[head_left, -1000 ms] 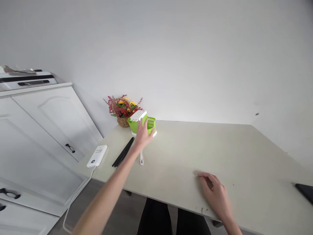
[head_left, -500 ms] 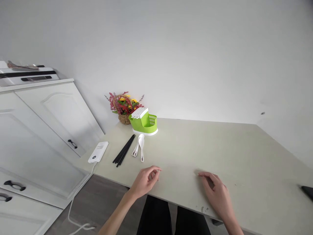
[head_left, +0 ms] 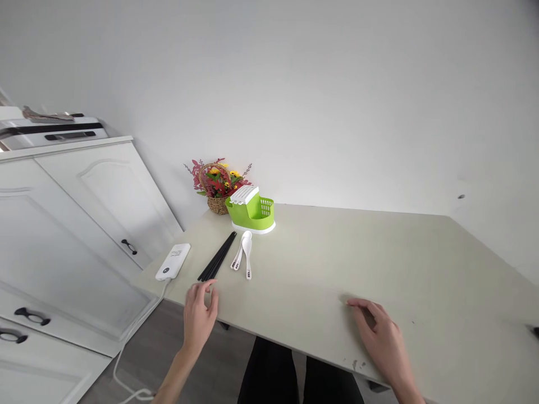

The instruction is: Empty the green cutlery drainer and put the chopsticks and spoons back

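My left hand (head_left: 201, 312) is over the table's front edge, its thumb and fingers apart and nothing in it. Just beyond its fingertips lies a bundle of black chopsticks (head_left: 218, 257); whether the fingers touch their near ends I cannot tell. Right of the chopsticks, several white spoons (head_left: 247, 255) lie partly overlapping, bowls toward the back. Behind them stands a green cutlery holder (head_left: 252, 214) with a white base and a white slotted top. My right hand (head_left: 382, 335) rests on the table at the right, fingers loosely curved with a gap to the thumb, holding nothing.
A wicker basket of artificial flowers (head_left: 217, 191) stands behind the holder. At the table's (head_left: 320, 258) left end lies a white power bank (head_left: 173, 262) with a cable (head_left: 141, 320) hanging down. White cabinets (head_left: 96, 207) stand left; a wall runs behind. A dark object (head_left: 535, 332) shows at the right edge.
My left hand has moved left, from the table's front middle to the near ends of the chopsticks. My right hand stays about where it was. The view has shifted slightly.
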The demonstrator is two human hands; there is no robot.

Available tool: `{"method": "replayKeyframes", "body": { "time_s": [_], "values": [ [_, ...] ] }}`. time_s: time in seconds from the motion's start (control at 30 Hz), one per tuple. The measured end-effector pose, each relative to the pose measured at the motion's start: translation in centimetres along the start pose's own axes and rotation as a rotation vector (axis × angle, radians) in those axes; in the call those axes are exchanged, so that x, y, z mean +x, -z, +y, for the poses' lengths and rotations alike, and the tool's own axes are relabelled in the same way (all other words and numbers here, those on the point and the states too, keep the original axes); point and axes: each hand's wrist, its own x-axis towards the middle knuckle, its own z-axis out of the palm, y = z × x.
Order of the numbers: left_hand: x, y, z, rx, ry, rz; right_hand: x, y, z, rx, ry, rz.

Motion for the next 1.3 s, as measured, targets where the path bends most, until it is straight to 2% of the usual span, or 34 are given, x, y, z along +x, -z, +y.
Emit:
{"method": "replayKeyframes", "body": {
  "time_s": [0.07, 0.13, 0.23, 0.4, 0.57, 0.7, 0.8, 0.97, 1.3],
  "values": [
    [-0.3, -0.5, -0.4, 0.112, -0.031, 0.079, 0.0, 0.0, 0.0, 0.005, -0.003, -0.003],
    [-0.3, -0.8, -0.8, 0.179, -0.031, 0.101, 0.0, 0.0, 0.0, 0.005, -0.002, -0.005],
    [0.4, -1.0, -1.4, 0.221, -0.022, 0.076, 0.0, 0.1, 0.1, -0.002, 0.000, -0.002],
    [3.0, -1.2, -2.6, 0.302, -0.046, -0.009, 0.0, 0.1, 0.1, -0.005, -0.007, -0.005],
    [4.8, -2.7, -3.9, 0.376, -0.104, -0.034, -0.1, 0.1, 0.2, -0.003, -0.021, -0.021],
    [5.0, -4.0, -3.8, 0.406, -0.120, -0.030, -0.1, 0.1, 0.1, -0.004, -0.036, -0.017],
    [5.2, -4.2, -3.2, 0.444, -0.093, -0.037, -0.1, 0.1, 0.1, -0.005, -0.023, -0.009],
    [6.4, -3.3, -2.5, 0.508, -0.046, -0.142, 0.0, 0.1, 0.1, -0.008, -0.029, -0.016],
    [9.8, -0.8, 0.0, 0.644, 0.080, -0.458, -0.2, 0.2, 0.0, -0.046, -0.034, -0.008]
  ]
}}
